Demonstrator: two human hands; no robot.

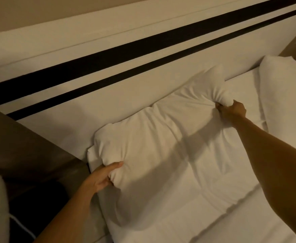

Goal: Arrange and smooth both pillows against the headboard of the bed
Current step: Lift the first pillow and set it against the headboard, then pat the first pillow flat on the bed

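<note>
Fingers (114,166) of two hands bunching one pillow (161,134), second pillow (285,95) beside

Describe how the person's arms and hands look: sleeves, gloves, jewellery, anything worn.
Both arms are bare as far as the frame shows: no sleeve reaches the forearms or wrists. The left hand and right hand are ungloved. No watch, bracelet or ring is visible, though the dim, soft picture could hide a thin ring. No markings show on either arm.
</note>
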